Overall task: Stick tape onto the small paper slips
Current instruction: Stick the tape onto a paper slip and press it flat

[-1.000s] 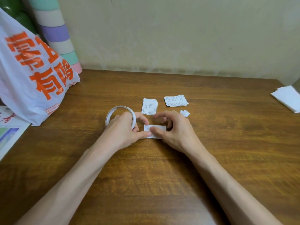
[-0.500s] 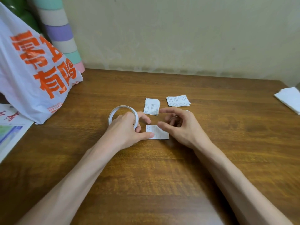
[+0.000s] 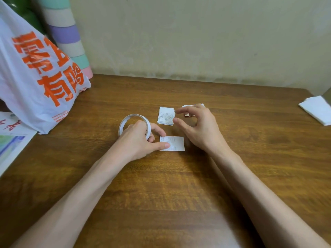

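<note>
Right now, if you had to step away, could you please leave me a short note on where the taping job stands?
Hands: the left hand grips the tape roll, thumb pressing the near slip at its left edge. The right hand holds nothing, its fingers loosely curled at the middle slip's right edge.
Things: the far slip is mostly hidden behind the right hand.
Done: no tape visible on any slip, as far as I can tell.
Left: tape all three.

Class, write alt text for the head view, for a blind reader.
Left hand grips a white tape ring, thumb touching a small printed paper slip on the brown wooden table; right hand hovers near two more slips.
</note>
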A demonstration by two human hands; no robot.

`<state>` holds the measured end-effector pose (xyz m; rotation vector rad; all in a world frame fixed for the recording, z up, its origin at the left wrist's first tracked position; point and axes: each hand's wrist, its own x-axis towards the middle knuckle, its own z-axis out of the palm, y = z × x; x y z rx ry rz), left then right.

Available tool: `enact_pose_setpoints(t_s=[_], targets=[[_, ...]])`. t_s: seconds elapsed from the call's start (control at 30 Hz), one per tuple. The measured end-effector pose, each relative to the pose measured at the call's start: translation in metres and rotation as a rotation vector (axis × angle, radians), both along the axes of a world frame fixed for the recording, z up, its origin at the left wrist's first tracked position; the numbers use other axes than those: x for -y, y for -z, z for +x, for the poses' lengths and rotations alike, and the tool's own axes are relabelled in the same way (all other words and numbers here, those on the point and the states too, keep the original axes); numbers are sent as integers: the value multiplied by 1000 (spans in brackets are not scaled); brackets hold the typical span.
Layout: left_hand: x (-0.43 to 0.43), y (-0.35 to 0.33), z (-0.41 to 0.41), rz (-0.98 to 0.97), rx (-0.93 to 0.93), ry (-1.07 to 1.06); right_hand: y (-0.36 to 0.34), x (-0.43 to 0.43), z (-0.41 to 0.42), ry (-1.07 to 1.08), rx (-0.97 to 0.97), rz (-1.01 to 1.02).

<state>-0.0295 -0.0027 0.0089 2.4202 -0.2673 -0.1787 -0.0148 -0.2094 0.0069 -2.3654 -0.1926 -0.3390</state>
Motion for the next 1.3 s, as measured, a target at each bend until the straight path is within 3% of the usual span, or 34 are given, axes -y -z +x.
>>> enact_pose_setpoints(t_s=[0.2, 0.4, 0.47, 0.57, 0.73, 0.87, 0.93, 1.03, 1.13, 1.3], targets=[[-1, -2, -1, -20, -14, -8, -3, -11, 35, -13, -86, -411], [-1, -2, 1, -84, 22, -119, 5, -9, 37, -6, -58, -443], [-2, -2, 0, -120, 65, -177, 6, -10, 36, -18, -13, -363], [-3, -3, 0, -192, 120, -264, 7, -8, 29, -102, 44, -82], [2, -8, -4, -565, 99, -308, -4, -7, 2, -283, -60, 265], [1, -9, -6, -664, 79, -259, -8, -3, -13, -234, -199, 625], [3, -10, -7, -686, 47, -257, -6, -1, -16, -171, -253, 626], [4, -12, -8, -667, 47, -260, -4, 3, -15, -154, -193, 466], [0, -13, -6, -500, 110, -246, 0, 5, -13, -164, -148, 330], [1, -13, -6, -324, 63, -209, 9, 6, -14, -94, -129, 335]])
